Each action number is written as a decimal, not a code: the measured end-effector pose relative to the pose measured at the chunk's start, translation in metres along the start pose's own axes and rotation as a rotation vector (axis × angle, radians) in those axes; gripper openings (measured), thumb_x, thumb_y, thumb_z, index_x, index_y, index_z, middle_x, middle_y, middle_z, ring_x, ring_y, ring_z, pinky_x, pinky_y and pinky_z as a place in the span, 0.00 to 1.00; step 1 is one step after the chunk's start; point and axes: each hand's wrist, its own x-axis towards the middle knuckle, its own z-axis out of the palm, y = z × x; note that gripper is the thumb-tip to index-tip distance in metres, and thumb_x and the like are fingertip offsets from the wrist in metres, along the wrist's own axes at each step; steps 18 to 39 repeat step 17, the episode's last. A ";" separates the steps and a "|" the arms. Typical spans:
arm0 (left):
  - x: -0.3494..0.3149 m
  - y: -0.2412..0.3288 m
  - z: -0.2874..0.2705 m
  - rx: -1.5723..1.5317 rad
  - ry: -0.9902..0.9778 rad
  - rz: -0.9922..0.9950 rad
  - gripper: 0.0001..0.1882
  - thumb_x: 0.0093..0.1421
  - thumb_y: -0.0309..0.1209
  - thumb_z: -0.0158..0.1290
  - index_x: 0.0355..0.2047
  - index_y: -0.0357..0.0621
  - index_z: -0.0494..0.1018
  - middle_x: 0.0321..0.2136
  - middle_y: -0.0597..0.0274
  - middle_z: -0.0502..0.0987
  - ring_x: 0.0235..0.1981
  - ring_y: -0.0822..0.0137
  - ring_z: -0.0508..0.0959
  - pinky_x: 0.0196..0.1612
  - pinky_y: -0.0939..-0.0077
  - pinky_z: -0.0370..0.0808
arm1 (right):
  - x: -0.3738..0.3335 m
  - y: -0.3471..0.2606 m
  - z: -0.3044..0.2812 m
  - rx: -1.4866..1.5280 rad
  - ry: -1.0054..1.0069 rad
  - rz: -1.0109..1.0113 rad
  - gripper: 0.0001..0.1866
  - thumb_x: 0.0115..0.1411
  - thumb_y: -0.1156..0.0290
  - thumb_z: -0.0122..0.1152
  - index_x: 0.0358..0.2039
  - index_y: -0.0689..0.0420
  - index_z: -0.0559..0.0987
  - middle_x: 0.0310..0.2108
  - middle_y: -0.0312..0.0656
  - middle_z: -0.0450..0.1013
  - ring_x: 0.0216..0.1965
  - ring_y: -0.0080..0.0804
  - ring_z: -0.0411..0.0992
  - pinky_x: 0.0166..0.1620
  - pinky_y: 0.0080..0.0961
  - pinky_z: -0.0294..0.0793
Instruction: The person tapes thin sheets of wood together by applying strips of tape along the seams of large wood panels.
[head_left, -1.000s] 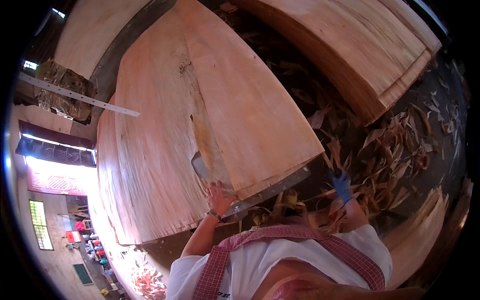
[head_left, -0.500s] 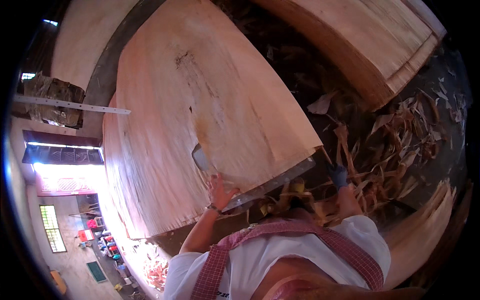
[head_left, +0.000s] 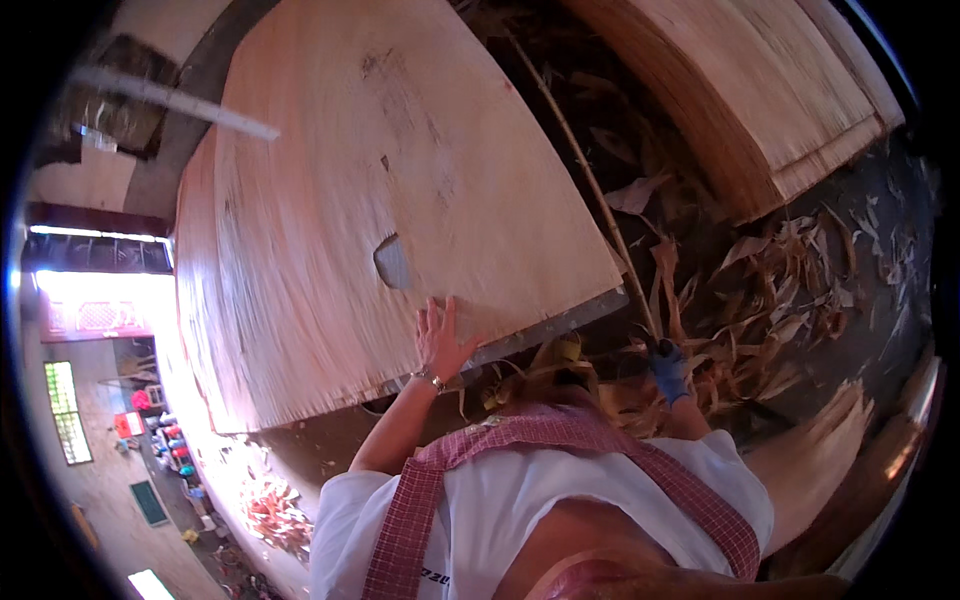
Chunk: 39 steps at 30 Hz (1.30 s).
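A stack of wide, pale wood veneer sheets [head_left: 300, 260] with a ragged hole near its middle fills the space ahead of me. Close to its near edge, my left hand [head_left: 441, 345] lies bare on the top sheet, fingers spread, a band at the wrist. My right hand [head_left: 669, 372], in a blue glove, is closed around the lower end of a long thin stick [head_left: 580, 155]. The stick slants away from me beside the right edge of the veneer. Its far end reaches the dark gap between the two stacks.
Another thick veneer stack [head_left: 740, 90] stands at the far right. Curled veneer scraps [head_left: 780, 310] cover the floor on my right, beside a bundle of pale strips [head_left: 815, 465]. A perforated metal strip [head_left: 190, 103] juts in from the left. Shavings [head_left: 275, 510] lie at lower left.
The long stick has come into view beside the veneer's right edge; before, only a short end showed at my right hand. My left hand stays spread on the sheet. The whole view has shifted slightly.
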 end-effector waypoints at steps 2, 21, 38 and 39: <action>0.003 -0.005 -0.003 -0.018 -0.012 0.051 0.49 0.51 0.57 0.59 0.68 0.51 0.51 0.66 0.40 0.51 0.66 0.40 0.53 0.66 0.50 0.55 | -0.001 0.009 -0.022 -0.109 -0.002 0.023 0.20 0.60 0.53 0.60 0.28 0.59 0.77 0.22 0.44 0.75 0.27 0.45 0.74 0.30 0.36 0.72; -0.204 -0.168 0.078 -0.727 -0.065 0.147 0.29 0.54 0.39 0.59 0.56 0.50 0.68 0.57 0.48 0.67 0.60 0.49 0.65 0.62 0.60 0.63 | -0.132 -0.374 0.242 0.484 -0.392 -0.240 0.18 0.61 0.51 0.60 0.31 0.54 0.78 0.21 0.35 0.71 0.21 0.24 0.68 0.24 0.27 0.70; -0.204 -0.168 0.078 -0.727 -0.065 0.147 0.29 0.54 0.39 0.59 0.56 0.50 0.68 0.57 0.48 0.67 0.60 0.49 0.65 0.62 0.60 0.63 | -0.132 -0.374 0.242 0.484 -0.392 -0.240 0.18 0.61 0.51 0.60 0.31 0.54 0.78 0.21 0.35 0.71 0.21 0.24 0.68 0.24 0.27 0.70; -0.204 -0.168 0.078 -0.727 -0.065 0.147 0.29 0.54 0.39 0.59 0.56 0.50 0.68 0.57 0.48 0.67 0.60 0.49 0.65 0.62 0.60 0.63 | -0.132 -0.374 0.242 0.484 -0.392 -0.240 0.18 0.61 0.51 0.60 0.31 0.54 0.78 0.21 0.35 0.71 0.21 0.24 0.68 0.24 0.27 0.70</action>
